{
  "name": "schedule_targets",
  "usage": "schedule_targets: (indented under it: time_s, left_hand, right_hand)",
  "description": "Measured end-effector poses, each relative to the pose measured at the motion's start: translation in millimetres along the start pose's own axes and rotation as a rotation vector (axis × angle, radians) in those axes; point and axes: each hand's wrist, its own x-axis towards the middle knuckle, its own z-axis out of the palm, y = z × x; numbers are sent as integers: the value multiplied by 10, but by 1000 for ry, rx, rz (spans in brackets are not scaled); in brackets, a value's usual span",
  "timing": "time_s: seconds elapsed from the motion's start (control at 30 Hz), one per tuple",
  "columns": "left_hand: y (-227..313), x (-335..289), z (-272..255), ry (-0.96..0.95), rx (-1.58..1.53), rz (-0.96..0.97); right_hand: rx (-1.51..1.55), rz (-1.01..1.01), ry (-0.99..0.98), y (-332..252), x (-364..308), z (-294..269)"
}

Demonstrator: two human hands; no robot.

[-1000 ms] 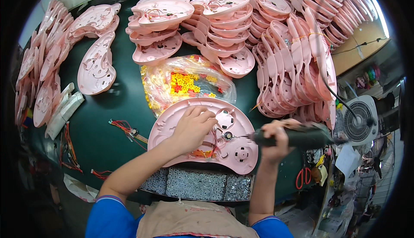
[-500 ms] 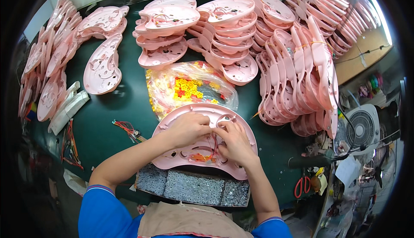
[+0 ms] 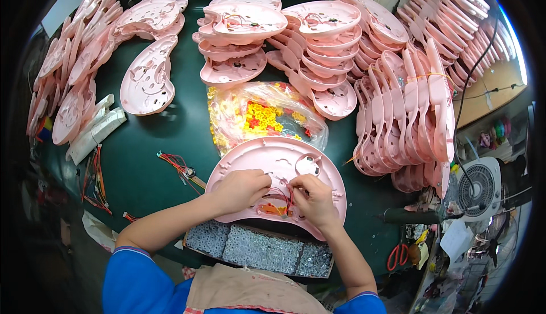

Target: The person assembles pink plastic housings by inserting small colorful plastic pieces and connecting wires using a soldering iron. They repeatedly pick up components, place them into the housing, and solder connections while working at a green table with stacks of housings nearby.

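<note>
A pink curved plastic shell (image 3: 256, 157) lies in front of me, its hollow side up, with posts and a round opening at its upper right. Thin red wires (image 3: 288, 200) rise inside it, beside an orange-yellow part (image 3: 272, 209). Over the left half of the shell, my left hand (image 3: 242, 190) is closed with curled fingers; whatever its fingertips grip is hidden. My right hand (image 3: 314, 201) pinches the red wires near the shell's middle. Under the shell's near edge sits a tray of small silvery pieces (image 3: 261, 250), probably screws.
Beyond the shell lies a clear bag of yellow and red star-shaped pieces (image 3: 264, 118). Stacks of pink shells (image 3: 327, 47) line the back and both sides. Loose wire bundles (image 3: 181, 166) lie at left. Red-handled scissors (image 3: 397, 256) and a fan (image 3: 479, 186) are at right.
My hands have drawn down and apart from the shell's upper middle, baring the round opening. My right hand now pinches the red wires. The whole view has shifted slightly.
</note>
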Motion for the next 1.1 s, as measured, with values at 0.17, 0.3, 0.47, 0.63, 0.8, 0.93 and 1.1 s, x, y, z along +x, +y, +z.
schedule_targets:
  time_s: [0.17, 0.3, 0.47, 0.63, 0.8, 0.93, 1.1]
  left_hand:
    - [6, 36, 28, 52, 161, 85]
    - [-55, 33, 17, 28, 221, 129]
    - [-108, 12, 60, 104, 210, 199]
    - [-98, -28, 103, 100, 258, 134]
    - [-88, -17, 106, 85, 326, 132]
    - [-66, -29, 95, 119, 361, 168]
    - [-79, -29, 133, 100, 333, 102]
  right_hand:
    - [-268, -151, -37, 18, 112, 43]
    - [-239, -150, -99, 55, 164, 84]
    - [-219, -62, -121, 38, 155, 63]
    - [-219, -77, -166, 66, 223, 103]
    - [-167, -78, -196, 180, 254, 114]
    - [-2, 86, -204, 183, 219, 113]
    - [-89, 13, -204, 132, 215, -17]
